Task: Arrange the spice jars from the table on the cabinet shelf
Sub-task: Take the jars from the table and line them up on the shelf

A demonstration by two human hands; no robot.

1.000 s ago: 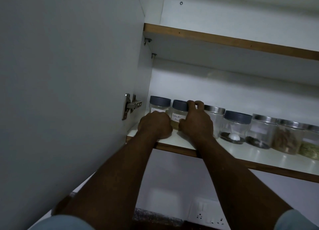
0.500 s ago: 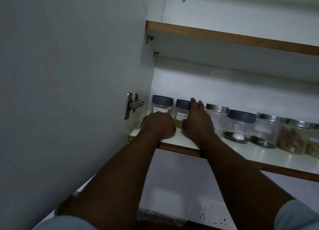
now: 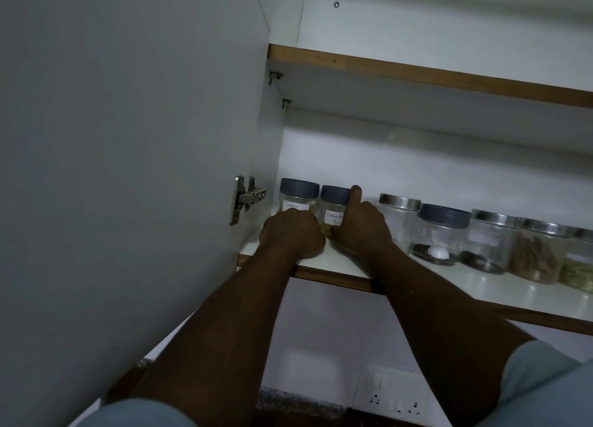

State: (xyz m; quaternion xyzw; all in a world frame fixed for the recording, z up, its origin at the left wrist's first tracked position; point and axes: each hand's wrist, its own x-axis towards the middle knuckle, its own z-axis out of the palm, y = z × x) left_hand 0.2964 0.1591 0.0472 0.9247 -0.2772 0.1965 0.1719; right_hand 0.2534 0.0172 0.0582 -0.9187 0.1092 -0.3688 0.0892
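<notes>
Seven spice jars stand in a row on the lower cabinet shelf [image 3: 481, 287], and both of my arms reach up to the left end of that row. The left grip [image 3: 292, 234] is curled into a fist against the lower half of the Garam jar [image 3: 299, 199], the leftmost one, with a dark grey lid and a handwritten label. Its fingers are hidden behind the knuckles, so I cannot tell whether they wrap the jar or only rest before it.

The right grip [image 3: 359, 231] holds the Coriander jar [image 3: 334, 206], which stands just beside the Garam jar. One finger runs up the jar's right side to the grey lid, and the thumb lies low across its front.

To the right stands a steel-lidded jar [image 3: 399, 211], partly behind my right wrist. Next comes a grey-lidded jar [image 3: 444, 231] with dark bits and a white lump, then another steel-lidded jar [image 3: 489, 243], a jar of brown sticks [image 3: 537, 256], and a jar of green spice [image 3: 577, 269] cut by the frame edge.

The cabinet door [image 3: 128, 170] hangs open on my left, its hinge [image 3: 245, 199] near the Garam jar. An upper shelf [image 3: 417, 70] runs overhead, and a socket panel [image 3: 394, 401] sits on the wall below.
</notes>
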